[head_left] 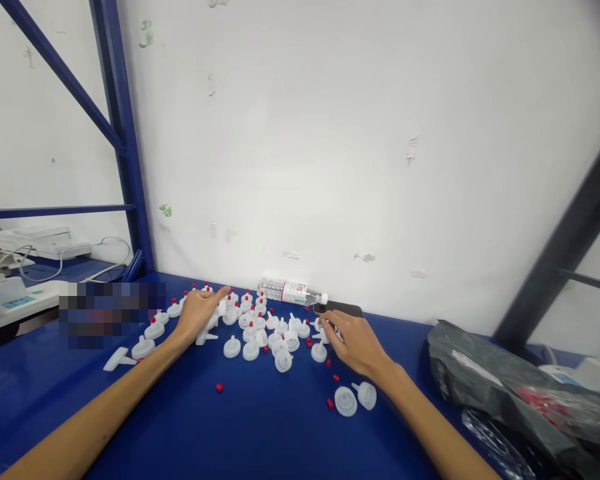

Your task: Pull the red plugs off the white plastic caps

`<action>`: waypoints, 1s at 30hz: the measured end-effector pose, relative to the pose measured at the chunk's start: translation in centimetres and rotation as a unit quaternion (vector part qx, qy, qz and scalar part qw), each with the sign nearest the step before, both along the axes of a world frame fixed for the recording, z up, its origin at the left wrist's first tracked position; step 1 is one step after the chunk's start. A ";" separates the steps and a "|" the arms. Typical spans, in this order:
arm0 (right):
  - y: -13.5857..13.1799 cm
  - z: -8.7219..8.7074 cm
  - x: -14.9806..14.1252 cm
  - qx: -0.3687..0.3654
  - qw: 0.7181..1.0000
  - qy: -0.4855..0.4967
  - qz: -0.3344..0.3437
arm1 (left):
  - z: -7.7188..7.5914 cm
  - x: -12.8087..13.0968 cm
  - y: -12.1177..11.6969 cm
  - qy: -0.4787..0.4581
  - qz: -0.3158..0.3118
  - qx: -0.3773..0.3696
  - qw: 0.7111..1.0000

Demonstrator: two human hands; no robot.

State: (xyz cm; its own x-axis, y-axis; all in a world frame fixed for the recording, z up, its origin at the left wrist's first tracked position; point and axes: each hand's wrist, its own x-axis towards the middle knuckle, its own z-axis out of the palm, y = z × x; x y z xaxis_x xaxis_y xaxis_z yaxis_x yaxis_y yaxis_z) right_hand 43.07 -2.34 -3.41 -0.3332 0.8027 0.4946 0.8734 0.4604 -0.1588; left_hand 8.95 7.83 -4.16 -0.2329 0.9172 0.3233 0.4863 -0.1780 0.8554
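Note:
My left hand (200, 315) is closed, its thumb along the top, around a white nozzle cap (222, 308) that shows at its fingers. Other white caps lie just under and beside that hand. My right hand (355, 341) reaches down at the right end of the pile, fingers bent together over the white nozzle caps there; what is between its fingertips is hidden. One white cap (319, 352) sits just below them. Between the hands spreads a heap of bare white nozzle caps (279, 347). Behind and left stand several with red tips (247, 297).
Loose red tips (219, 387) are scattered on the blue tabletop (260, 427). Two white caps (346, 401) lie near my right forearm. A clear bottle (295, 292) and a dark phone (347, 309) lie by the wall. At right is a grey plastic bag (480, 367); at left, a power strip (35, 300).

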 end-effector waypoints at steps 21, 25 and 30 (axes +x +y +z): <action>0.0 0.0 0.0 0.008 1.000 0.000 -0.001 | -0.7 0.1 0.4 -0.116 -0.021 -0.072 0.990; 0.0 -0.1 0.0 0.007 1.000 0.003 0.003 | -0.6 0.4 0.3 -0.093 -0.015 -0.076 0.993; 0.0 -0.1 0.0 0.008 1.000 0.004 0.005 | -0.6 0.7 0.2 -0.070 -0.002 -0.079 0.994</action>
State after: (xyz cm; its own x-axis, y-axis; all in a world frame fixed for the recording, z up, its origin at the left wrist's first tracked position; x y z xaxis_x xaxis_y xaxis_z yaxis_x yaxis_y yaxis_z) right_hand 43.11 -2.39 -3.52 -0.3382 0.7906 0.5104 0.8671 0.4726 -0.1575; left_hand 9.63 8.02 -4.72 -0.2611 0.9551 0.1404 0.3596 -0.0387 0.9323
